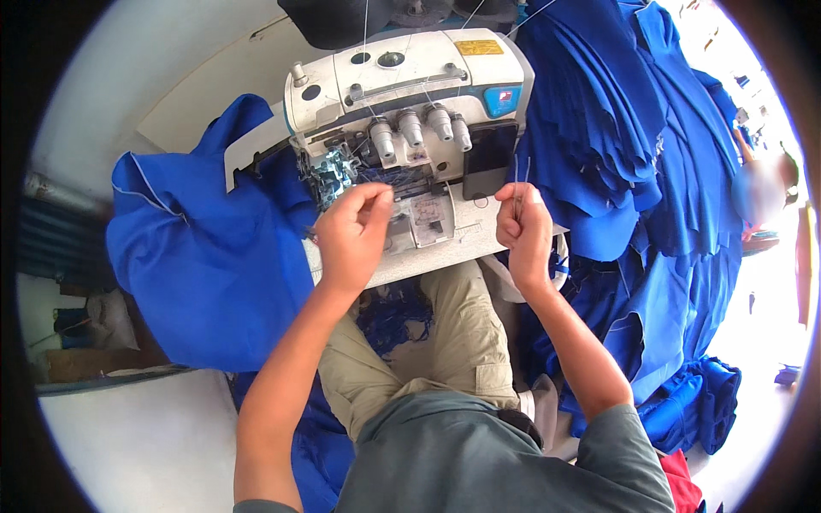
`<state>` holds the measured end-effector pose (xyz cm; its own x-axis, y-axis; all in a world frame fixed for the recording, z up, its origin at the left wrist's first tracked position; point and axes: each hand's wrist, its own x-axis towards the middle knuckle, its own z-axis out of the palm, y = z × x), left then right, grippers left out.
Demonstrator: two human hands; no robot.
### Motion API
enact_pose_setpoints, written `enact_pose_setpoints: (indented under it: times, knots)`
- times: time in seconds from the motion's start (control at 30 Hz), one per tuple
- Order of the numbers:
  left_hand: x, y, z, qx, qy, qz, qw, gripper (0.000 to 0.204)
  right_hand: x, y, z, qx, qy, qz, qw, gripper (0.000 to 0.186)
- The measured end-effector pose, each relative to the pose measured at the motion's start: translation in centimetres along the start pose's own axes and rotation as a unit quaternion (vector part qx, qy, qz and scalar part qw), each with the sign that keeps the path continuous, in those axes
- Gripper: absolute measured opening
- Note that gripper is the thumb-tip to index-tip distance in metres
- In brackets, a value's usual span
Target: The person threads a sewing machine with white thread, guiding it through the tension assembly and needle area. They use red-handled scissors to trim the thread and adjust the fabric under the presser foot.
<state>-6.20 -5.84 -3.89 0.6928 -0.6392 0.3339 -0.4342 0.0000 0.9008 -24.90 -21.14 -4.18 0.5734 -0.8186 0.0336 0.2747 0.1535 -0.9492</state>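
Note:
A white overlock sewing machine (402, 81) stands in front of me, its front open and the metal looper parts (333, 171) exposed. Close to those parts, my left hand (349, 238) is closed in a pinch; whatever its fingertips hold, if anything, is too small to make out. At the machine's right end, my right hand (527, 231) is closed around a pair of tweezers (516, 169), with the two thin prongs pointing up and slightly apart. White threads run down from above to the grey tension knobs (410, 128).
Blue fabric (205, 248) lies bunched left of the machine. Tall layers of blue cloth pieces (590, 111) hang to the right. Blue thread scraps (393, 321) lie below, between my legs. Another person (763, 188) is at the far right.

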Motion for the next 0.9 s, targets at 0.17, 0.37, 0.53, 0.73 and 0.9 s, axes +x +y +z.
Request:
enact_pose_setpoints:
  times: [0.17,0.37,0.53,0.73,0.9]
  knots:
    - [0.9,-0.1,3.5,0.1,0.025,0.08,0.991,0.014,1.2,-0.6,-1.3,0.044,-0.006,-0.042,0.998,0.05]
    - [0.0,-3.2,4.1,0.102,0.029,0.033,0.994,0.015,9.9,-3.5,-3.1,-0.186,0.148,-0.204,0.95,0.026]
    - [-0.6,-1.7,4.2,0.06,0.04,-0.051,0.996,0.018,16.8,-1.9,-3.8,-0.278,0.131,-0.269,0.913,0.034]
    - [-1.7,0.0,4.5,0.014,0.074,-0.113,0.991,0.017,22.2,2.4,-6.6,-0.333,0.014,-0.006,0.943,0.057]
    - [-1.8,-0.2,5.1,0.035,0.086,-0.109,0.99,0.019,25.3,4.6,-8.3,-0.397,-0.053,-0.177,0.899,0.065]
